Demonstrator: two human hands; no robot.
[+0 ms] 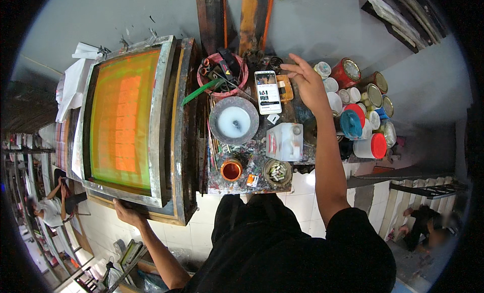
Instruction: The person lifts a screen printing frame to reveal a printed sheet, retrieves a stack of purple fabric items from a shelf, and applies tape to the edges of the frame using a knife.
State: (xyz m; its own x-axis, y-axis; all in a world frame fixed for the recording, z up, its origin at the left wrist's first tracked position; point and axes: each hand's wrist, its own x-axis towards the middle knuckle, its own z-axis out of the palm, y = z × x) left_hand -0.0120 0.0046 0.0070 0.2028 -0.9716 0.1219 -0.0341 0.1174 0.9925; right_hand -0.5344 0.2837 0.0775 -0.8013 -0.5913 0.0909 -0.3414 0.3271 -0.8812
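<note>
Pink tub (245,76) of tools (227,69), two stained boards (210,21) against the wall (312,21), dish (277,183) of white stubs (278,171)

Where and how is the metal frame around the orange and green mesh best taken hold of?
Probably by the near rail of the metal frame, coming from the person's side with the left hand. That rail is straight and slim, borders the mesh without covering it, and lies beside that hand; the far rail seems to carry clamps, so looks less handy.
</note>
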